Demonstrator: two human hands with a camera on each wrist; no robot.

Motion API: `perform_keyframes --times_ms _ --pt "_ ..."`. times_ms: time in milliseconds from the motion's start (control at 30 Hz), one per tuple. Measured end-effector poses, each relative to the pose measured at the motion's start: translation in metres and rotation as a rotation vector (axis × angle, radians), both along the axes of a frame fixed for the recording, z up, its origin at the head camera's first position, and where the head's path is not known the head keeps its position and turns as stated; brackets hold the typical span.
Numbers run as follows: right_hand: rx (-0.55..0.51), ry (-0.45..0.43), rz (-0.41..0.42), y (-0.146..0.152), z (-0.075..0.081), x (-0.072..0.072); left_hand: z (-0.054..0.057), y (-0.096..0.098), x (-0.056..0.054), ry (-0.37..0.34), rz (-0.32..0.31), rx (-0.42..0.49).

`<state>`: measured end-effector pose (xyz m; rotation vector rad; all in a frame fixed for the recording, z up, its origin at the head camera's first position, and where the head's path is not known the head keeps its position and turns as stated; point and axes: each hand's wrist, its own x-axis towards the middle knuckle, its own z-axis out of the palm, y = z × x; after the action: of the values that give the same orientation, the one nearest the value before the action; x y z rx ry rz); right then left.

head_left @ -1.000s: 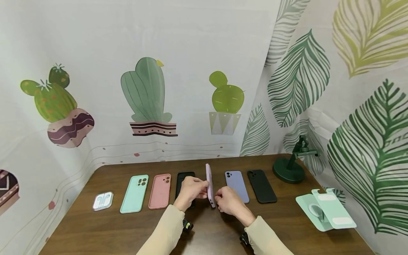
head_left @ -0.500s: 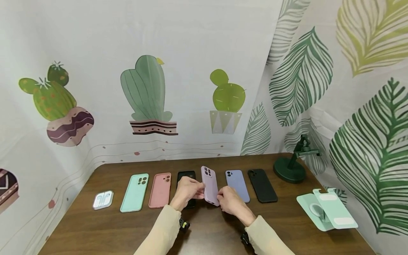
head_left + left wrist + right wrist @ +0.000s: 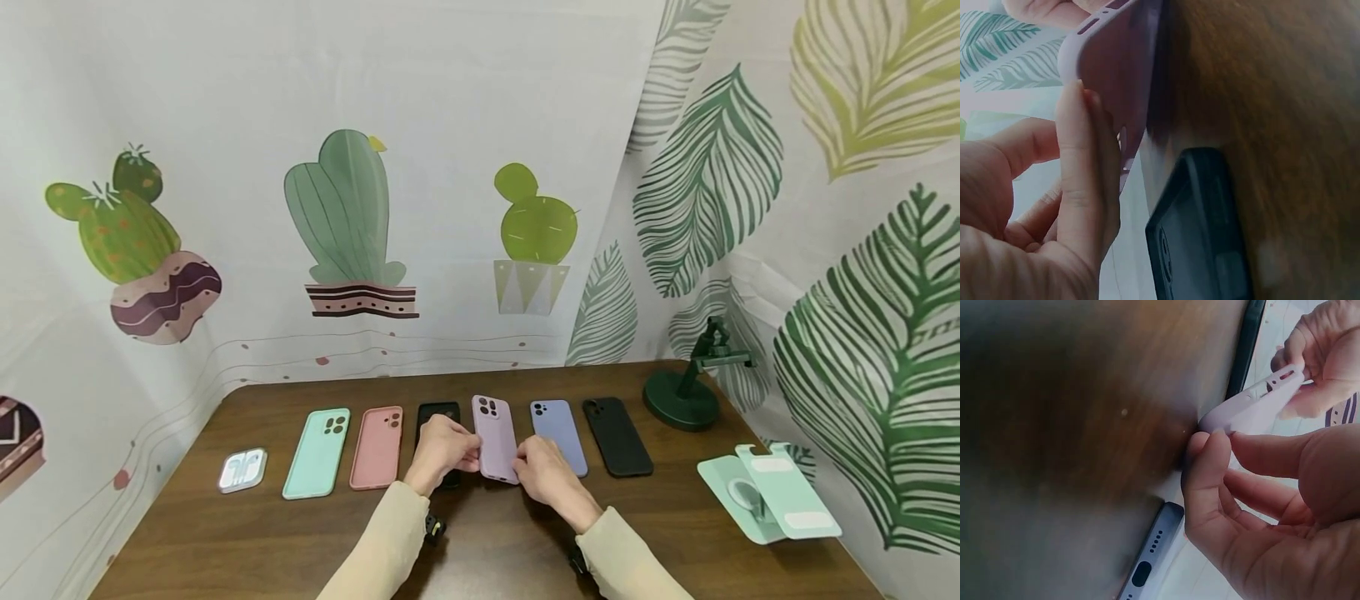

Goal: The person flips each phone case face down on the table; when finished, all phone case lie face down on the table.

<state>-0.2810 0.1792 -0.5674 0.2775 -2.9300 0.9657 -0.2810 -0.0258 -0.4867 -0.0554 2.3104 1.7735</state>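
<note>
A white cloth [image 3: 450,100] printed with cactuses and leaves hangs behind the grip, and a brown table [image 3: 247,533] spreads out beneath it. Well to the right of the grip stand a mint stand [image 3: 789,495] and, farther back, a green stand [image 3: 680,400]. The left hand [image 3: 446,446] pinches the left edge of a lilac phone case [image 3: 494,437], and the right hand [image 3: 542,469] pinches its lower right corner; the case lies tilted between the two hands. Just left of the grip, partly under the left hand, is a black phone case [image 3: 1200,212], then a pink case [image 3: 377,448] and a mint case [image 3: 317,454]. Just right are a blue case [image 3: 560,440] and a dark case [image 3: 618,437]. Farthest left sits a small earphone box [image 3: 242,471].
</note>
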Motion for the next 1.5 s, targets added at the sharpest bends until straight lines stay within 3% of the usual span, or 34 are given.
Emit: perform_keyframes --times_ms 200,400,600,733,833,1033,1133,1267,1400,1500 --pt "0.037 0.045 -0.017 0.001 0.001 0.001 -0.003 0.004 -0.002 0.022 -0.004 -0.041" --pt "0.055 0.07 -0.031 0.001 0.0 0.0 -0.004 0.01 -0.002 0.148 -0.005 -0.254" --pt "0.063 0.08 -0.041 0.001 -0.002 -0.001 -0.006 0.014 -0.003 0.211 -0.001 -0.41" --pt "0.067 0.073 -0.053 0.001 -0.001 0.0 -0.03 0.014 -0.017 0.248 -0.022 -0.464" --pt "0.071 0.064 -0.061 0.001 0.0 0.0 -0.055 0.013 -0.034 0.249 -0.044 -0.512" --pt "0.089 0.057 -0.066 0.0 -0.001 -0.002 -0.08 0.016 -0.049 0.303 -0.042 -0.599" --pt "0.095 0.062 -0.071 -0.001 0.0 -0.002 -0.084 0.017 -0.052 0.328 -0.031 -0.618" --pt "0.09 0.054 -0.078 -0.001 0.0 -0.002 -0.084 0.02 -0.052 0.299 -0.026 -0.639" --pt "0.093 0.054 -0.084 -0.002 0.001 -0.001 -0.079 0.02 -0.046 0.286 -0.017 -0.635" --pt "0.08 0.043 -0.093 -0.003 0.003 0.002 -0.073 0.02 -0.038 0.341 -0.001 -0.627"
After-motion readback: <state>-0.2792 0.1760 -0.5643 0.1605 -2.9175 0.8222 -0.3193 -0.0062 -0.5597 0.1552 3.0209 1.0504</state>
